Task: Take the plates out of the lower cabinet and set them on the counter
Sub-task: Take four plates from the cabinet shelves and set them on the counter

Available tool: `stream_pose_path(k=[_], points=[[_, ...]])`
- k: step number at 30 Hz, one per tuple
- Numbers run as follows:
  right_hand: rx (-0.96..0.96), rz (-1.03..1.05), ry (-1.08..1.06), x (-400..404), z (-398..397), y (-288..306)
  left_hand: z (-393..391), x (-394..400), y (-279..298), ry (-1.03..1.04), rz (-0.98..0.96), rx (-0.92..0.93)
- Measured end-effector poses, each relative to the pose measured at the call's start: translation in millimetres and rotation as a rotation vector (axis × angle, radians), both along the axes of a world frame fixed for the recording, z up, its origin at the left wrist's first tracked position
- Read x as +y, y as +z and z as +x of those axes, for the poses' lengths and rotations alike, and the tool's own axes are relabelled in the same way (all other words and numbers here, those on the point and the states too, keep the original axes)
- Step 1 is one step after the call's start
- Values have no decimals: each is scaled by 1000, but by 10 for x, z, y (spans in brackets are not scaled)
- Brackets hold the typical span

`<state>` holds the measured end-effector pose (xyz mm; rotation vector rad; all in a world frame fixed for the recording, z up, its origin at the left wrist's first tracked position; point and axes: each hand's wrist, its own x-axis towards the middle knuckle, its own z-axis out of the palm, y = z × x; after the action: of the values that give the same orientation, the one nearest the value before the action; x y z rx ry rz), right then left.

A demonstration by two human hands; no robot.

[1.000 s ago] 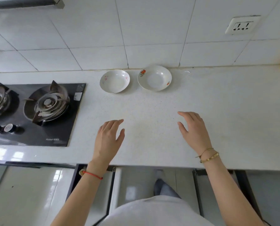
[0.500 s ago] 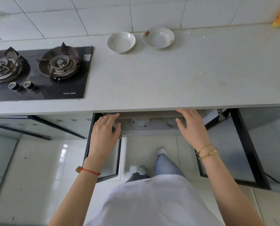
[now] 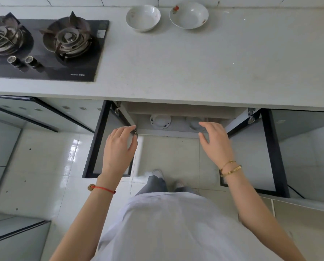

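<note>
Since the head view has tipped from the counter [image 3: 176, 72] a second ago down to the lower cabinet [image 3: 176, 117], the reach for the next plates is under way. Both hands have dropped from above the countertop to the cabinet mouth. The left hand [image 3: 119, 147] is released, fingers loosely spread, just beside the edge of the open left door [image 3: 99, 140]. The right hand [image 3: 215, 142] is likewise unclenched and grasps nothing; its fingertips [image 3: 201, 124] lie over the right-hand plate inside [image 3: 194, 125], though I cannot tell whether they touch it. A second plate in the cabinet [image 3: 160, 121] sits to its left, clear of both hands. Two plates are on the far side of the counter, the left one [image 3: 143, 16] and the right one [image 3: 189, 15], near the stove [image 3: 44, 48]. By my reading the task is partly done: two out, at least two left to lift, probably one per hand.
</note>
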<state>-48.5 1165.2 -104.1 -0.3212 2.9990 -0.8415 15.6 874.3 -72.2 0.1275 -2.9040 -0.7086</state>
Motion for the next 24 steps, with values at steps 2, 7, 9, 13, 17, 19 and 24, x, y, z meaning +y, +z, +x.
stream_pose_path(k=[2,7,9,13,17,19,24], points=[[-17,24,25,73,9,-70,22,92,-62,7,-4,-17],[-62,62,51,155,-30,-252,19,220,-312,52,48,-46],[-67,70,55,149,-80,-349,-27,225,-447,72,58,-52],[-100,84,65,73,-262,-631,-199,184,-792,79,41,-87],[-128,84,68,-44,-515,-1159,-484,71,-1332,81,18,-94],[-145,85,75,-120,-666,-1522,-645,-8,-1697,96,9,-99],[-176,98,72,-343,-1068,-2602,-1059,-211,-2794,114,7,-124]])
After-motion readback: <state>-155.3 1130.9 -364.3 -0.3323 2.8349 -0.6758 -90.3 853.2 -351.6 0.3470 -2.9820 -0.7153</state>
